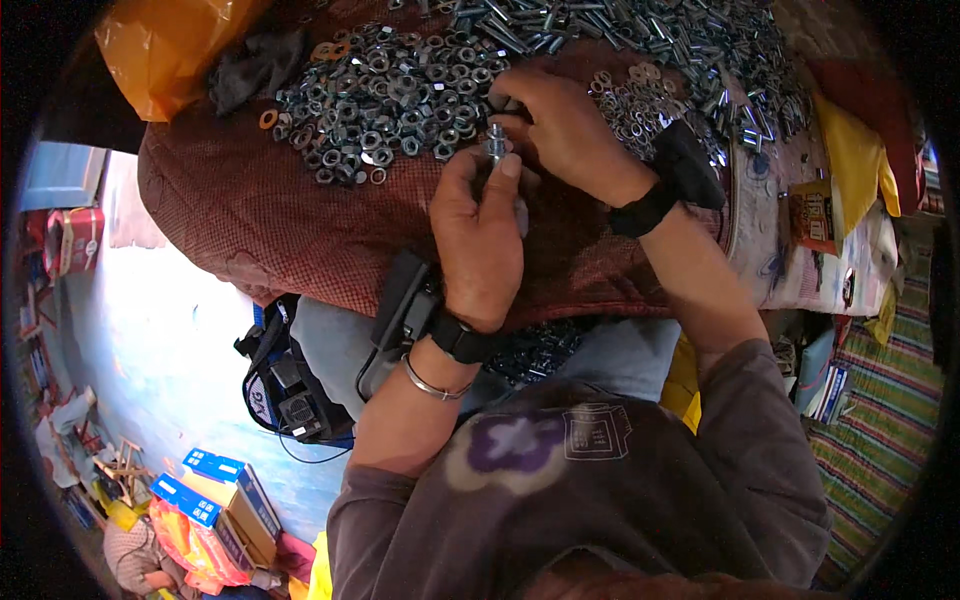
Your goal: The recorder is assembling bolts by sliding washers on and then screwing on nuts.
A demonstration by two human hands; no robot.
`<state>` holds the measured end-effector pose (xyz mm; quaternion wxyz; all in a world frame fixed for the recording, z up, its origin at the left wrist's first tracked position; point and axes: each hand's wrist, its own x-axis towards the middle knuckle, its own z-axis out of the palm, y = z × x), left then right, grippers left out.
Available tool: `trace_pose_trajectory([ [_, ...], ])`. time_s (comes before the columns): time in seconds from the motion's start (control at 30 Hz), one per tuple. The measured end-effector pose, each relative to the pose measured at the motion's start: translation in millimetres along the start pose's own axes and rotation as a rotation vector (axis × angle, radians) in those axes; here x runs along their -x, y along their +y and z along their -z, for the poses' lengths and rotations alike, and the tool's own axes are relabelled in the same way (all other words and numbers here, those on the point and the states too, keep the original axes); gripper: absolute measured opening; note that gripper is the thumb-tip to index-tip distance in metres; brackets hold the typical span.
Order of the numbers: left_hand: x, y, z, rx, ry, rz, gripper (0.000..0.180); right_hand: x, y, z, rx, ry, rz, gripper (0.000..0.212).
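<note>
Fingers of the left hand (478, 235) pinch a bolt (495, 143) upright, steadying it while the right hand (560, 125) closes on its top, probably turning a nut; nuts (375, 100) lie heaped on the red cloth (290, 215) within reach.

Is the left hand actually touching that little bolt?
Touching. The head view shows the left hand with its thumb and fingers pinched around the bolt, no gap visible; the right hand meets it from above.

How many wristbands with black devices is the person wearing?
2. One is on the left wrist, beside a silver bangle; the other is on the right wrist, near the heap of bolts. None seems hidden.
</note>
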<state>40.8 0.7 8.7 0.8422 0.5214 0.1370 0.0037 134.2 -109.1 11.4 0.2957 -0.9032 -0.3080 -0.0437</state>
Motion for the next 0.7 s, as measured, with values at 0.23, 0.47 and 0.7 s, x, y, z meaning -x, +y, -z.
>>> trace_pose_trajectory([
  [0.23,0.7,0.3,-3.1,0.014,0.014,-0.017,0.009,0.9,1.0,-4.9,-0.147,0.069,0.024,0.022],
  [0.47,0.8,2.1,-2.4,0.033,0.024,0.000,0.010,2.4,5.0,-3.7,-0.104,0.004,0.029,0.024],
  [0.7,0.9,2.9,-3.7,0.008,-0.003,0.047,0.013,12.8,8.7,19.9,-0.182,-0.058,-0.156,0.024],
])
